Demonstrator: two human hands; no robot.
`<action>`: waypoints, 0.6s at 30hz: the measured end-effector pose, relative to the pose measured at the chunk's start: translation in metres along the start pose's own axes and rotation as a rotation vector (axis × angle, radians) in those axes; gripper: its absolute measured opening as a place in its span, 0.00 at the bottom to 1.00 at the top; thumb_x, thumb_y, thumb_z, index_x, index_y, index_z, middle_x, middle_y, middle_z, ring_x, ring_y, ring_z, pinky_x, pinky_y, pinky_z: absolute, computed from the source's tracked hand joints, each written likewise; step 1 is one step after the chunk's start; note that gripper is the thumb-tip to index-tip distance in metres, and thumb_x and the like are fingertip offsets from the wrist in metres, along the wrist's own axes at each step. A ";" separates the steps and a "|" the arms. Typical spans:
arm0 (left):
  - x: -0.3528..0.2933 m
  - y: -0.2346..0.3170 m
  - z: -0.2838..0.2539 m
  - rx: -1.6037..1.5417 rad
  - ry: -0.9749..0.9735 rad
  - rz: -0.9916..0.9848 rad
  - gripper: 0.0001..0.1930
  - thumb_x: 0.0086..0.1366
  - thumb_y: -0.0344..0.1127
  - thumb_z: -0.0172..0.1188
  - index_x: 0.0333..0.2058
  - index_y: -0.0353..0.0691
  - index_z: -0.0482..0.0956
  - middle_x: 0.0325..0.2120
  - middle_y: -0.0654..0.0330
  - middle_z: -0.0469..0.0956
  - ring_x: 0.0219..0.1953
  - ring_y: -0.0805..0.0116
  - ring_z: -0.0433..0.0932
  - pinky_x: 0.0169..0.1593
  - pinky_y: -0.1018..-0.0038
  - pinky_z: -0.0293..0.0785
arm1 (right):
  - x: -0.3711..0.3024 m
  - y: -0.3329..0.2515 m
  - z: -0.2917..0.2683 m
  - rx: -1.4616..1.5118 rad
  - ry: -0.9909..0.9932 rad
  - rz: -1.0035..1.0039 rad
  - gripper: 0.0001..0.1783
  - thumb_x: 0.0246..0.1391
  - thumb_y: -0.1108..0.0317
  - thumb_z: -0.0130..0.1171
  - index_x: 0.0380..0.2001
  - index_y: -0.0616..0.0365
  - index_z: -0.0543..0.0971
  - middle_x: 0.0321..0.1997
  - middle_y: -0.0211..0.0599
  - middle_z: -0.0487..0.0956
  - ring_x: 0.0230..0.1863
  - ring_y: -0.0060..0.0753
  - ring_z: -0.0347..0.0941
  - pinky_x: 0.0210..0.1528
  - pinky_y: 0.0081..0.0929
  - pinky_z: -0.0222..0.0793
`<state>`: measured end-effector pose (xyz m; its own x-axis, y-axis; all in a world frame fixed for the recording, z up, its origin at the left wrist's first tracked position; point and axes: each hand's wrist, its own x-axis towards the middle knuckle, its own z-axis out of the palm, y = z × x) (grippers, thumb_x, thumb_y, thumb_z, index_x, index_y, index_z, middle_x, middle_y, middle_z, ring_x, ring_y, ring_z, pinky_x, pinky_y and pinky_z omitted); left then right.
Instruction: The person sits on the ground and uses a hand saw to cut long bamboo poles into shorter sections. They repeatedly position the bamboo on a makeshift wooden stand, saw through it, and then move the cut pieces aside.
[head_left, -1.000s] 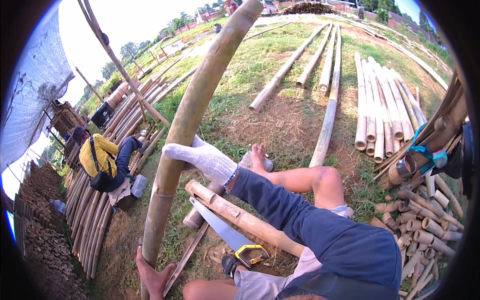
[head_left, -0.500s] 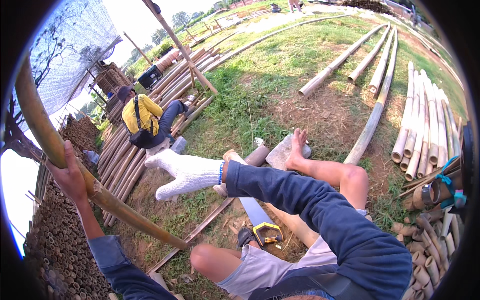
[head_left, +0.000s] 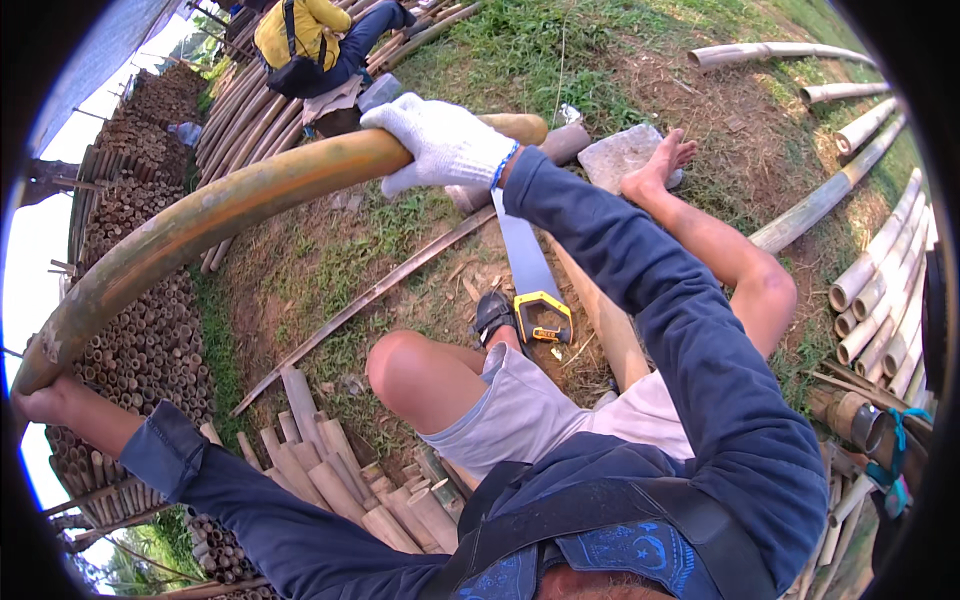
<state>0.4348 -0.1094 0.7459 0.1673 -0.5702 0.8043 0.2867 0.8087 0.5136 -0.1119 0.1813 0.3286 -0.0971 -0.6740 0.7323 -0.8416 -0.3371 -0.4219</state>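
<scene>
The left end of the bamboo pole [head_left: 230, 195] runs into the dark rim, the fingers of the left hand [head_left: 48, 400] mostly lost there. The gloved right hand [head_left: 448, 143] covers part of the pole and — by the wrist — the tip of the saw [head_left: 532, 265]. The top edge crops a co-worker's head.

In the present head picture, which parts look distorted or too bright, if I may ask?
Head view: the held bamboo pole bows strongly, likely fisheye distortion; head view, left rim: the sky is burnt out to white, with a blue fringe; head view, too: the gloved right hand is bright, the saw reasonably sharp.
</scene>
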 end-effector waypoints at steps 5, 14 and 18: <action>-0.217 -0.185 -0.001 0.035 0.292 -0.374 0.33 0.78 0.58 0.47 0.61 0.28 0.70 0.51 0.38 0.79 0.56 0.38 0.83 0.68 0.39 0.77 | -0.032 0.069 -0.042 -0.247 -0.267 0.037 0.42 0.48 0.51 0.81 0.67 0.47 0.77 0.56 0.50 0.81 0.59 0.57 0.81 0.64 0.48 0.77; -0.524 -0.510 -0.060 0.060 0.625 -1.147 0.38 0.73 0.64 0.64 0.71 0.47 0.67 0.65 0.51 0.75 0.63 0.45 0.79 0.68 0.35 0.74 | -0.114 0.185 -0.001 -0.349 -0.644 0.207 0.41 0.48 0.53 0.78 0.65 0.54 0.78 0.52 0.51 0.82 0.56 0.56 0.80 0.62 0.49 0.75; -0.609 -0.570 -0.051 0.141 0.468 -1.315 0.37 0.71 0.59 0.67 0.70 0.46 0.67 0.64 0.50 0.74 0.63 0.44 0.78 0.65 0.35 0.77 | -0.129 0.221 0.020 -0.395 -0.713 0.224 0.40 0.47 0.52 0.80 0.62 0.56 0.80 0.53 0.51 0.83 0.56 0.57 0.80 0.59 0.50 0.76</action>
<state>0.2173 -0.2309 -0.0518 0.1567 -0.8840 -0.4404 0.3856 -0.3558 0.8513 -0.2750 0.1808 0.1298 -0.0368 -0.9957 0.0849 -0.9792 0.0190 -0.2020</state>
